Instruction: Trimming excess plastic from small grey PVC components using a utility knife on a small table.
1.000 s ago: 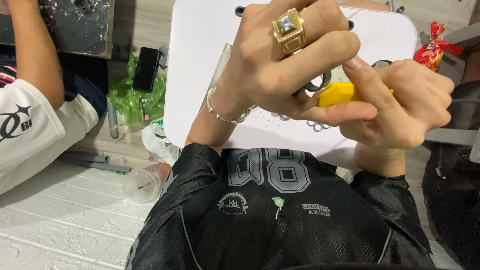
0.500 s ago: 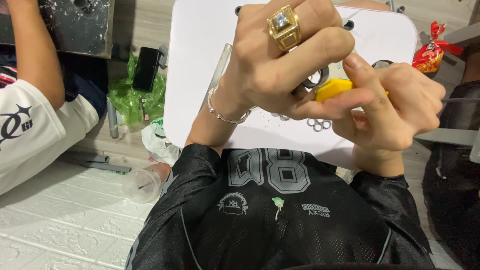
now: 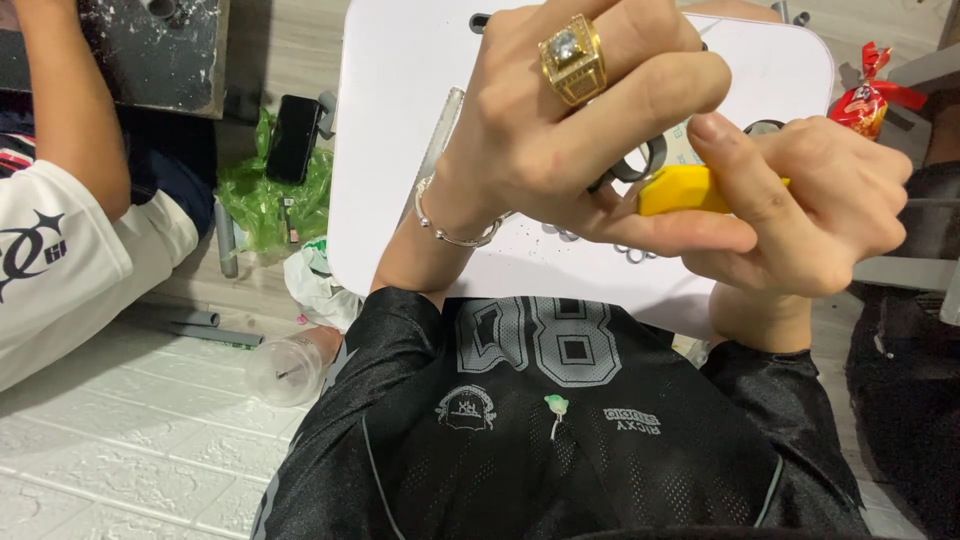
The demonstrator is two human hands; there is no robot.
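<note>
My left hand (image 3: pixel 570 120), with a gold ring and a thin silver bracelet, is curled over the white table (image 3: pixel 400 150). Its fingers pinch a dark ring-shaped piece (image 3: pixel 645 160), and its fingertip presses against the end of a yellow tool (image 3: pixel 680 190). My right hand (image 3: pixel 810 210) is wrapped around that yellow tool, thumb on top, hiding most of it. Both hands meet just above the table's near edge, over several small rings (image 3: pixel 630 252) lying on it. My black jersey fills the bottom of the view.
Another person's arm and white sleeve (image 3: pixel 60 250) are at the left. On the floor lie a green plastic bag (image 3: pixel 260 195), a black phone (image 3: pixel 292 138), grey tubes (image 3: pixel 190 325) and a clear plastic cup (image 3: pixel 285 370). A red-wrapped sweet (image 3: pixel 865 100) sits at the right.
My left hand has shifted slightly up and to the right over the yellow tool, covering more of it. My right hand keeps its grip.
</note>
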